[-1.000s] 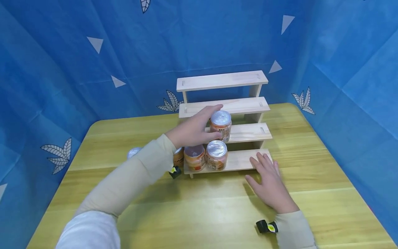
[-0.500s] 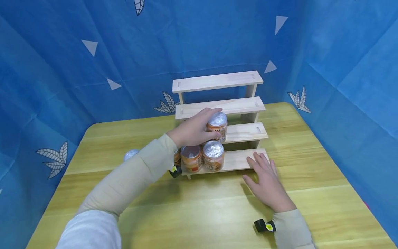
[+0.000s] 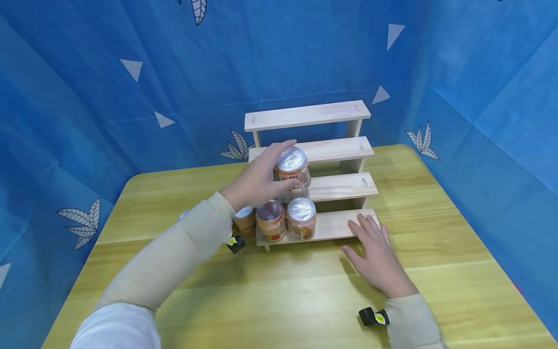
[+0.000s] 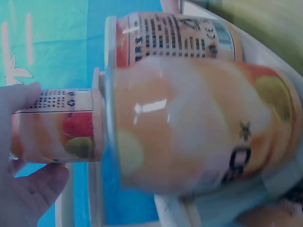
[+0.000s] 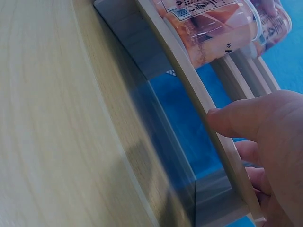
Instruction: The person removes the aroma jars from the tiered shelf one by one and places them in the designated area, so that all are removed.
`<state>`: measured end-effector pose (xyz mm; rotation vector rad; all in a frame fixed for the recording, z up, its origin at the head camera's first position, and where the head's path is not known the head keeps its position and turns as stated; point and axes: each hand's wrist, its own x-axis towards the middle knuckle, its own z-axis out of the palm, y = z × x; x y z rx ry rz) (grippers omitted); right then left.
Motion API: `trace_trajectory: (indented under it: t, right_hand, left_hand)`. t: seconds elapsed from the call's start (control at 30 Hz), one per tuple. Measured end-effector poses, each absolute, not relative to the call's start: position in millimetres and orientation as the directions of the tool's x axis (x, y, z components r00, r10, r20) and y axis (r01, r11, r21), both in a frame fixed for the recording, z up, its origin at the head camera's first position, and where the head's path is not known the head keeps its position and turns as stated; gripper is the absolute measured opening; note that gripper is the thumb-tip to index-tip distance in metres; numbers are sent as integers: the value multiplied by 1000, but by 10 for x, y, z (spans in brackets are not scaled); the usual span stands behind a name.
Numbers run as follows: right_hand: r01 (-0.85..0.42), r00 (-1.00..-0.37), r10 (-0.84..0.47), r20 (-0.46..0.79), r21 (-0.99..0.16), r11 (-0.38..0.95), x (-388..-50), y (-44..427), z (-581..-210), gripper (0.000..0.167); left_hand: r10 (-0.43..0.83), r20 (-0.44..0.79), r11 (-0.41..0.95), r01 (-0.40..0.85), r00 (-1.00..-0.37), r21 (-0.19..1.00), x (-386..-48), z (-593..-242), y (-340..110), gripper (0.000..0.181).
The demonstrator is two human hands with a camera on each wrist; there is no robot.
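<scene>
Right hand [image 3: 376, 259] on the wooden rack [image 3: 337, 224], left hand [image 3: 259, 179] gripping a can [image 3: 297, 170].

The right hand lies fingers spread on the rack's lowest step, right end, seemingly steadying it. Left along that step stand two silver-topped cans [image 3: 301, 225]; another can [image 3: 245, 224] is just left of the rack. Beyond, the left thumb and fingers pinch the upright can's sides, perhaps keeping its base free, by the second step; contact unclear.

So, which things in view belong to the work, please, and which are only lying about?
In the work:
left hand, holding a can
right hand, touching the stepped shelf
two cans on its lowest step
probably the partly hidden can left of it

Apparently only around:
wooden table
blue cloth
black wrist devices
</scene>
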<state>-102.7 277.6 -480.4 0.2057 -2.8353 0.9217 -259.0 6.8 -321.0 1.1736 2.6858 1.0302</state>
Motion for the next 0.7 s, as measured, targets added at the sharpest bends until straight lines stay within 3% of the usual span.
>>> trace_trajectory:
  t: [0.7]
  right_hand:
    - [-181, -980, -95, 177, -568, 803, -1022, 2777, -4803, 66]
  left_hand:
    - [478, 334, 576, 577, -813, 579, -2524, -3032, -815, 90]
